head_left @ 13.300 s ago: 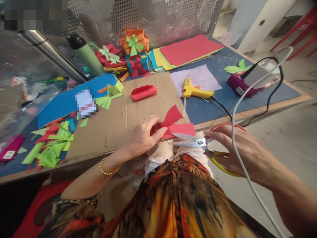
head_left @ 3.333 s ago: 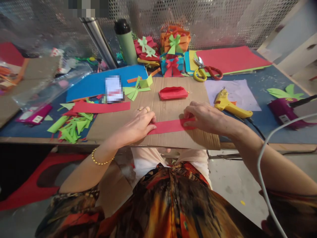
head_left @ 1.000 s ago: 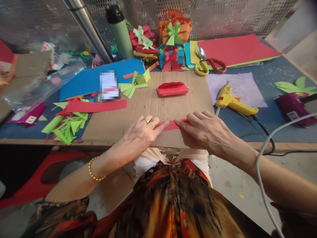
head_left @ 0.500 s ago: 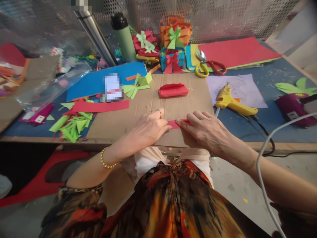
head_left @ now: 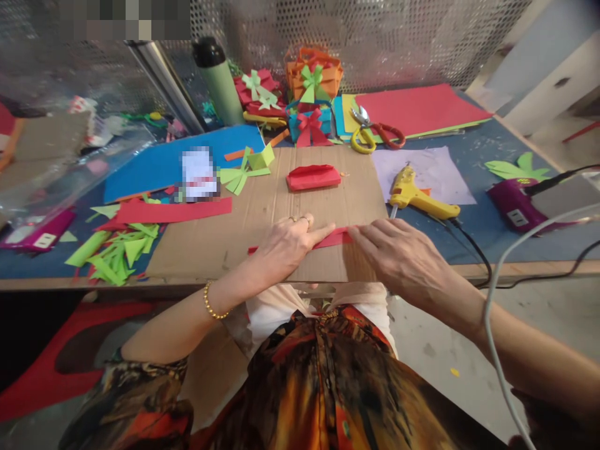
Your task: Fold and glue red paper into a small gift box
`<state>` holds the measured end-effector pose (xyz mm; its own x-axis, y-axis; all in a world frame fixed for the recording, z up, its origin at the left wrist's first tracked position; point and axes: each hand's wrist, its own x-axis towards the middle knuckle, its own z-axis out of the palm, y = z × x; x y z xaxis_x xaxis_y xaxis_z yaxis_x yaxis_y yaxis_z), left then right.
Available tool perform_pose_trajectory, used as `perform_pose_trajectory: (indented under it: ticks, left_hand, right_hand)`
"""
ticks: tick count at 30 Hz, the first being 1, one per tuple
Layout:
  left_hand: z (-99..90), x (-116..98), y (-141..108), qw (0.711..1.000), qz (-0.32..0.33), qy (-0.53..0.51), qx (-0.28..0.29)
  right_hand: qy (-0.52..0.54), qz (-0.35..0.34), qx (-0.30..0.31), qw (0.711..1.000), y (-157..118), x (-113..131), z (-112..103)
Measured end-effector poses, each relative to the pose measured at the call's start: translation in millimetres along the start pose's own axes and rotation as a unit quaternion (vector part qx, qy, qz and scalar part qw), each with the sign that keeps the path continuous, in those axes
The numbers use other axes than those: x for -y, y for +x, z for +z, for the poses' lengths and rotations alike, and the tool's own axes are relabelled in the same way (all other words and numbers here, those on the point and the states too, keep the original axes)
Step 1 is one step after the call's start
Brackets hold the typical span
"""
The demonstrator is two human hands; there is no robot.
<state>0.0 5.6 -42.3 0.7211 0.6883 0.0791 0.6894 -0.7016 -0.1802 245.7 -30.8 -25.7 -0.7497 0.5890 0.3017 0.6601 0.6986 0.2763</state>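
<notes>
A narrow red paper strip (head_left: 338, 237) lies across the cardboard sheet (head_left: 206, 250) near the table's front edge. My left hand (head_left: 293, 240) rests over its left part, index finger stretched along it and pressing down, the other fingers curled. At the strip's right end my right hand (head_left: 391, 253) is closed with its fingers bent over the paper; its thumb is hidden. Beyond both hands sits a folded red paper piece (head_left: 313, 179), long and box-like. A green paper bow (head_left: 244, 170) lies at the cardboard's back left.
On the right, a yellow glue gun (head_left: 419, 194) lies on pale purple paper (head_left: 450, 169). Behind are scissors (head_left: 375, 130), red paper sheets (head_left: 422, 109) and a blue paper basket (head_left: 307, 119). Green scraps (head_left: 117, 250) lie left. A white cable (head_left: 492, 319) crosses my right arm.
My left index finger has stretched out along the strip. My right hand has shifted slightly along it, and more of the strip's left end shows. The view has turned slightly right.
</notes>
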Motion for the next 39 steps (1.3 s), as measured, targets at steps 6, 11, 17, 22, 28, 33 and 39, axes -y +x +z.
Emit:
perform_pose_trajectory:
  ticks: [6, 11, 17, 22, 28, 33, 39]
  left_hand:
    - [0.3, -4, 0, 0.999, 0.020, 0.038, -0.026]
    - [-3.9, -6, -1, 0.998, 0.021, 0.049, -0.018]
    - [-5.7, -8, -3, 0.997, 0.027, 0.074, -0.020]
    - [-5.4, -6, -2, 0.998, 0.034, 0.035, -0.024]
    - [-1.6, -4, -3, 0.999, 0.023, 0.038, -0.022]
    - [-0.9, -4, -1, 0.998, 0.018, 0.063, -0.010]
    - [-2.7, 4, -4, 0.995, -0.011, -0.098, -0.031]
  right_hand:
    - [-0.002, 0.065, -0.086, 0.994, -5, 1, -5]
    - [0.089, 0.015, -0.045, 0.995, -5, 12, 15]
    - [0.096, 0.024, -0.019, 0.995, -10, 19, 23]
    - [0.130, 0.045, -0.044, 0.990, -12, 23, 23]
    - [0.212, 0.154, -0.113, 0.958, -3, -6, 16]
    - [0.187, 0.138, -0.019, 0.972, 25, -19, 21]
    - [0.306, 0.131, 0.037, 0.942, 38, -26, 34]
